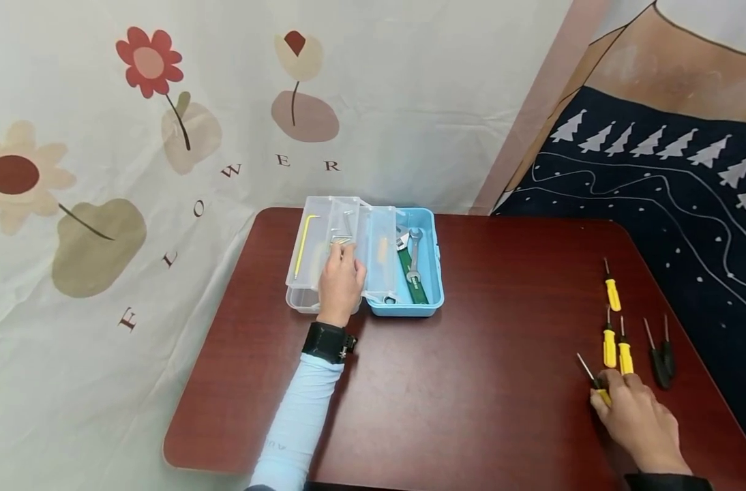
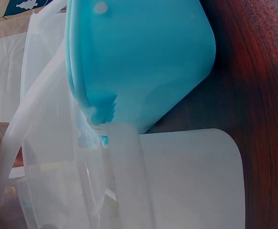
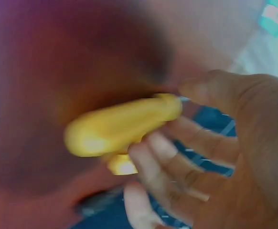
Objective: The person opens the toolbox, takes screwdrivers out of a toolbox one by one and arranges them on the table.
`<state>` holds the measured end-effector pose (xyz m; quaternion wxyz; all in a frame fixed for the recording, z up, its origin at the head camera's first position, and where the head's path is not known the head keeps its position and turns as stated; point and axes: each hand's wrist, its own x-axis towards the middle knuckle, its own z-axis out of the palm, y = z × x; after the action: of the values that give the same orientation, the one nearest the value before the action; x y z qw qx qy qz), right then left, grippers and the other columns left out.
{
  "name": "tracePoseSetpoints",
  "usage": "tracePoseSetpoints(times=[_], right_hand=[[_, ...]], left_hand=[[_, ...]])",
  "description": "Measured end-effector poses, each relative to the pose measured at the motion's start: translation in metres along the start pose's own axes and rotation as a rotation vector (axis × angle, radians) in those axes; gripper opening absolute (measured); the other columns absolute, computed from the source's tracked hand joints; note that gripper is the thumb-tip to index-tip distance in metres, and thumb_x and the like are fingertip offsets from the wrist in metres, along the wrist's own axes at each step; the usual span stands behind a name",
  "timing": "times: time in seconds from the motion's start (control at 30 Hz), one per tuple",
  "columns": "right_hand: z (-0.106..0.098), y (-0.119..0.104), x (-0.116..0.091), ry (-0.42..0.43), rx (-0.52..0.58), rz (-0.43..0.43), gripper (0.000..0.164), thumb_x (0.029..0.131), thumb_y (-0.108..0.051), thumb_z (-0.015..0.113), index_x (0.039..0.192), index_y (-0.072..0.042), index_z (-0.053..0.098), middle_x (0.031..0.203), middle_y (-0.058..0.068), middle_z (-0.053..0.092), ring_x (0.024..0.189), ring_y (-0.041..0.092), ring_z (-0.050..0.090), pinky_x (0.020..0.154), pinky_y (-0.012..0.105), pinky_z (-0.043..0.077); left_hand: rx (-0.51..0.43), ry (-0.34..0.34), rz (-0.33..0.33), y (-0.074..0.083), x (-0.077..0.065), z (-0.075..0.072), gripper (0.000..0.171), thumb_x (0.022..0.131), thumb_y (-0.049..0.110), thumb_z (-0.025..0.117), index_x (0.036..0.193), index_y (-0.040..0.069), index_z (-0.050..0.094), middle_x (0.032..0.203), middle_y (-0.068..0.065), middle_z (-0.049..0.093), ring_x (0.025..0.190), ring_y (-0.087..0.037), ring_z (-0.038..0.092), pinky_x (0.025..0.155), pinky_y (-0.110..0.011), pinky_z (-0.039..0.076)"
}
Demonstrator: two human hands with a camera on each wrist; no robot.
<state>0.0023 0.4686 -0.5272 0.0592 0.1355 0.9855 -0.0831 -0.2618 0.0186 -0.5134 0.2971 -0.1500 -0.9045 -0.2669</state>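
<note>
A see-through plastic compartment tray lies beside the light-blue toolbox base. My left hand reaches over the tray, bent fingertips at a compartment with small silver L-shaped keys; whether it grips one, I cannot tell. A long yellow hex key lies left of it. In the left wrist view, the translucent plastic and blue wall hide most of this hand. At the table's right side, my right hand pinches a yellow-and-black screwdriver, its shaft pointing up and left; the right wrist view is blurred.
Ahead of the right hand lie several yellow-handled screwdrivers and two black-handled screwdrivers. The blue base holds a wrench and a green-handled tool. Patterned cloth hangs behind the dark red table.
</note>
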Motion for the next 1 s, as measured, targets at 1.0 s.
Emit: tracePoseSetpoints(times=[1.0], right_hand=[[-0.072, -0.302, 0.211, -0.121, 0.396, -0.339, 0.05, 0.104, -0.015, 0.065, 0.148, 0.004, 0.051, 0.122, 0.027, 0.066, 0.099, 0.034, 0.063, 0.081, 0.042, 0.056]], left_hand=[[0.042, -0.021, -0.009, 0.006, -0.003, -0.005, 0.03, 0.096, 0.005, 0.069, 0.125, -0.001, 0.071, 0.108, -0.017, 0.063, 0.072, -0.027, 0.067, 0.065, -0.037, 0.06]])
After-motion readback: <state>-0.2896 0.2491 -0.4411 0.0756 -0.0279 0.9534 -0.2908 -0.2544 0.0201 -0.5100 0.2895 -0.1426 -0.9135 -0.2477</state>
